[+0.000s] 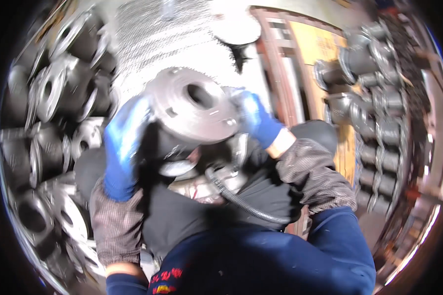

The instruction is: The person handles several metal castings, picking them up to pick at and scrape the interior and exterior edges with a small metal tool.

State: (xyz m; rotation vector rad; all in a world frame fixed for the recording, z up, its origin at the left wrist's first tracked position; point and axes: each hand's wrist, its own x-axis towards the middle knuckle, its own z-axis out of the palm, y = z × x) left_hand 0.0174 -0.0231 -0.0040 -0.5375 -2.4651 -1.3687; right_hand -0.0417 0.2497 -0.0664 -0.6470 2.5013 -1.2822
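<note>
Tilted up above my lap is a grey metal flanged pipe fitting [170, 96], its round face toward me with a dark centre hole and small bolt holes. My left hand [128, 132], in a blue-and-white glove, grips its left side. On the right edge of the flange, my right hand [253, 113] in a matching glove is closed against the rim, somewhat blurred. The fitting's dark body and a lower flange show beneath the face. Fingertips of both hands are partly hidden behind the metal.
Flanged fittings [59, 93] are piled close on my left. More fittings [359, 105] stand in rows at the right, beside a reddish frame [280, 64] and a yellow board [310, 42]. A ribbed metal hose [241, 204] crosses my lap. Bright ridged material [147, 37] lies ahead.
</note>
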